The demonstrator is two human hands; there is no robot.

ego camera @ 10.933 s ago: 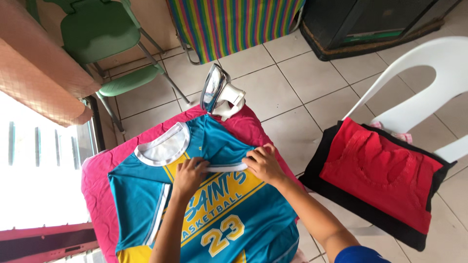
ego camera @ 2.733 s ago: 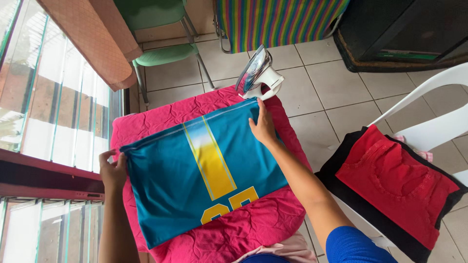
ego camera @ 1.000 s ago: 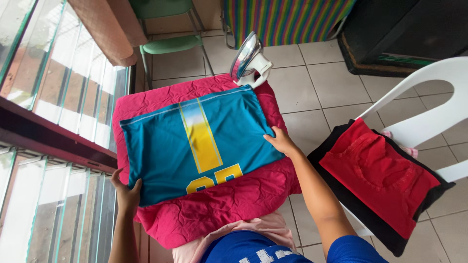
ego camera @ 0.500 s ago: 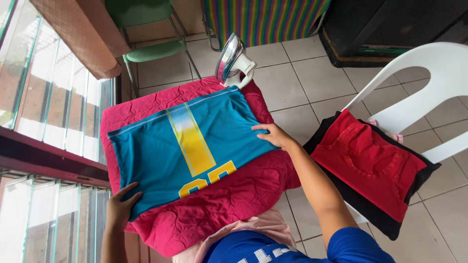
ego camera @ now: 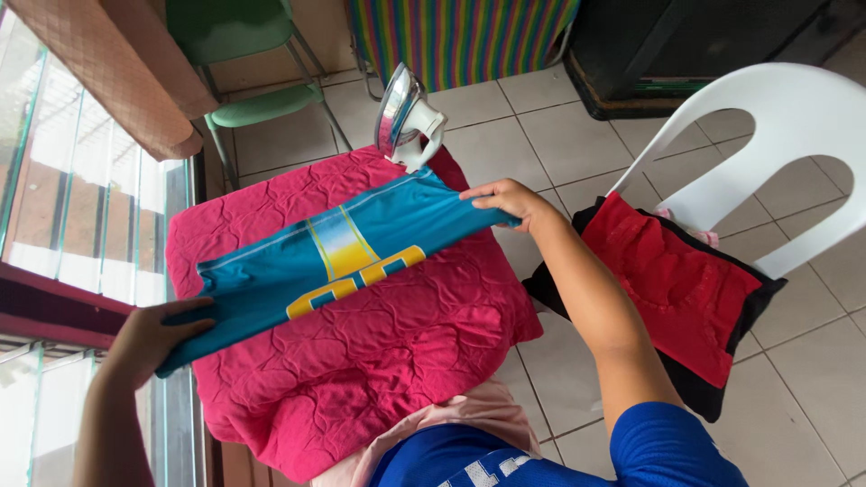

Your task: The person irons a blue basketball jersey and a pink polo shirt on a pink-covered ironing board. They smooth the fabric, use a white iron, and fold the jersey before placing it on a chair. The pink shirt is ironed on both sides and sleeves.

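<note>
A teal jersey (ego camera: pixel 343 261) with a yellow stripe and yellow number lies folded on a pink quilted pad (ego camera: pixel 379 343). Its near edge is lifted off the pad. My left hand (ego camera: pixel 153 334) grips the jersey's near left corner, raised above the pad's left edge. My right hand (ego camera: pixel 510 198) pinches the near right corner, up near the pad's right side. The far edge of the jersey still rests on the pad.
An iron (ego camera: pixel 404 115) stands upright at the pad's far edge. A white plastic chair (ego camera: pixel 767 117) on the right holds red (ego camera: pixel 667 280) and black folded clothes. A green chair (ego camera: pixel 244 81) and striped fabric (ego camera: pixel 460 36) are behind. Glass louvres (ego camera: pixel 81 207) run along the left.
Both hands have taken hold of the jersey's near corners and lifted that edge up and away from me, so the flat jersey now folds over.
</note>
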